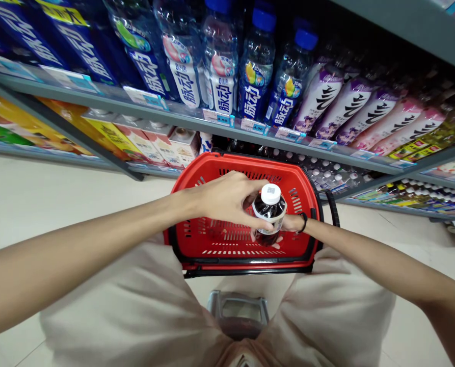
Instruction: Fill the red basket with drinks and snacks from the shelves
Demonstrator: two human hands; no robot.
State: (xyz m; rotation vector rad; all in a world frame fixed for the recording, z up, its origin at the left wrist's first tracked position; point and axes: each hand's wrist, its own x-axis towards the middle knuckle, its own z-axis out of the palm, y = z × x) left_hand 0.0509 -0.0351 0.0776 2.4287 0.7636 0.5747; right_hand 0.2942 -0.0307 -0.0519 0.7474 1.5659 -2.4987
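Note:
A drink bottle [272,213] with dark contents, a pale label and a white cap is held tilted toward me over the red shopping basket [183,184]. My left hand [229,200] grips the upper part of the bottle from the left, thumb in front and fingers curled behind the cap. From the right, my right hand [290,223], with a black band on its wrist, cups the lower part; its fingertips show beneath the bottle and the rest is hidden. The basket is between my knees, and its visible floor is bare slotted plastic.
A shelf [189,120] of blue-capped bottles [256,71] and purple-and-white bottles [328,97] runs close in front. Cartons [183,145] and more bottles stand lower down. The basket's black handle [332,209] sticks out right. A grey stool-like object [238,311] is below me.

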